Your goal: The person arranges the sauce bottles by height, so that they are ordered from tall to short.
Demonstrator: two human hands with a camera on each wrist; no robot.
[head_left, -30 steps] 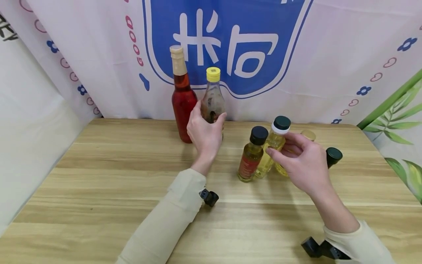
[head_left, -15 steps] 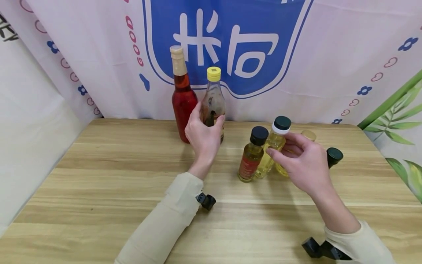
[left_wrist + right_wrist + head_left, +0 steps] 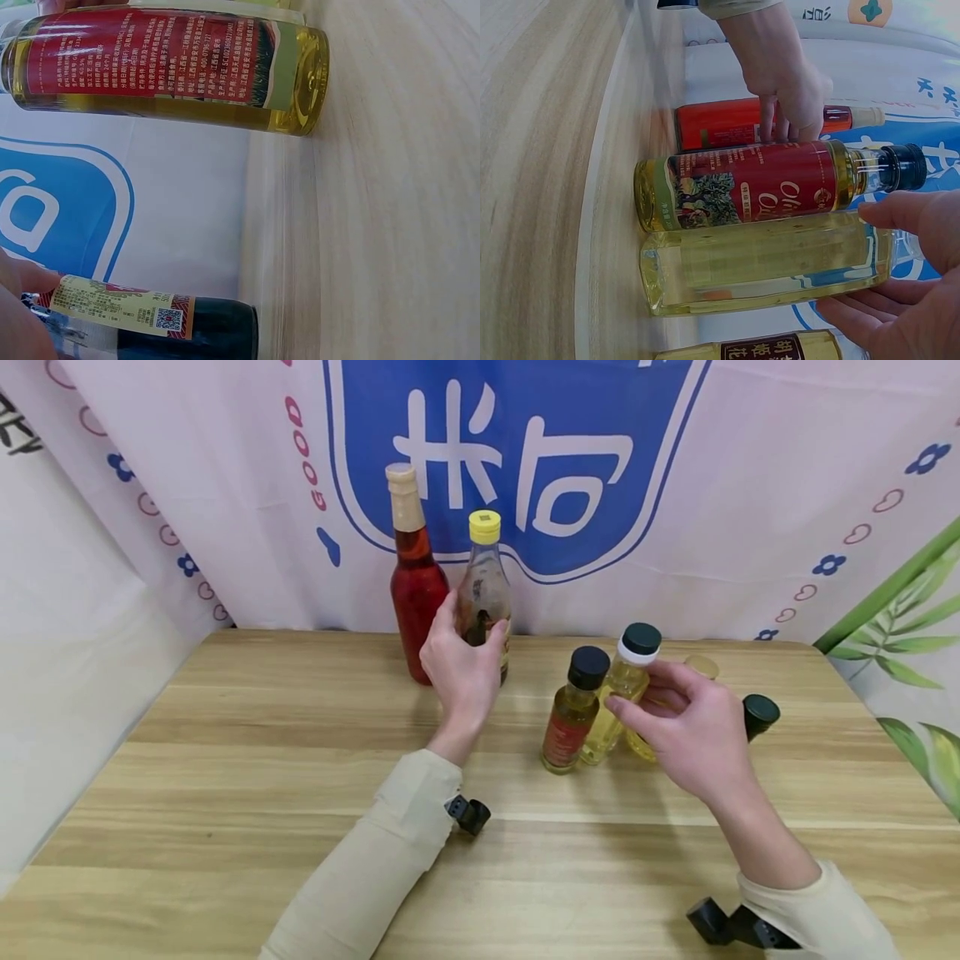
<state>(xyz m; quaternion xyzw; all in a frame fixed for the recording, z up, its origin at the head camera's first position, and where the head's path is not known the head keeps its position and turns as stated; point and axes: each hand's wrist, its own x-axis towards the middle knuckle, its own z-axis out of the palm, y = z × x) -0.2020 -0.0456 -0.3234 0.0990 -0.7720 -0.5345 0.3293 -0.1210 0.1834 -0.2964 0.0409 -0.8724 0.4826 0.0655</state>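
Observation:
At the back of the table my left hand (image 3: 461, 668) holds a glass bottle (image 3: 484, 581) with a yellow cap around its body. The left wrist view shows dark liquid low in this yellow-capped bottle (image 3: 221, 330) and a thumb on its label. My right hand (image 3: 693, 727) grips the upper part of a clear bottle of pale yellow oil (image 3: 765, 262), thumb on one side and fingers on the other. That oil bottle has a dark green cap (image 3: 642, 639) with a white collar. A small olive oil bottle (image 3: 568, 731) with a red label stands right beside it.
A tall bottle of red liquid (image 3: 418, 597) stands just left of the yellow-capped one. Behind my right hand are another yellow oil bottle (image 3: 705, 352) and a dark green cap (image 3: 761, 714), mostly hidden. A printed cloth (image 3: 262, 568) hangs behind the wooden table (image 3: 225, 793).
My left hand and forearm have shifted slightly left, the thumb lying a little further left on the yellow-capped bottle. My right hand and the oil bottles look the same.

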